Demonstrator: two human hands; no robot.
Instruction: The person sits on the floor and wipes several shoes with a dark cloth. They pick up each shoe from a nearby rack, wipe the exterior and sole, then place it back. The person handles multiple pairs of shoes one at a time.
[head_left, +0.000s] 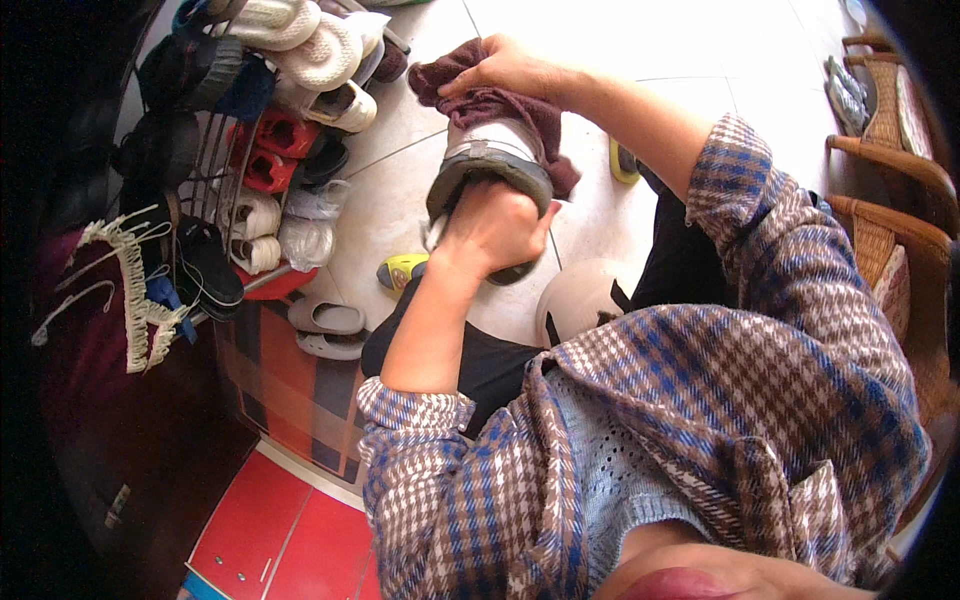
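My left hand (495, 225) is pushed into the opening of a shoe (489, 139), with its thumb outside near the rim. The shoe has a dark grey collar and a whitish upper, and it is held up above the floor. My right hand (514, 71) grips a dark maroon cloth (480, 105) bunched over the far end of the shoe. Part of the cloth hangs down along the shoe's right side. Cloth and hand hide the toe, and the fingers inside the shoe are out of sight.
At the left stands a metal shoe rack (217, 161) with several pairs. Grey clogs (327, 315) sit on a checked mat (300, 397). A pale rounded object (574, 300) is by my legs. Wooden chairs (892, 169) line the right side. White tiles (390, 161) cover the floor.
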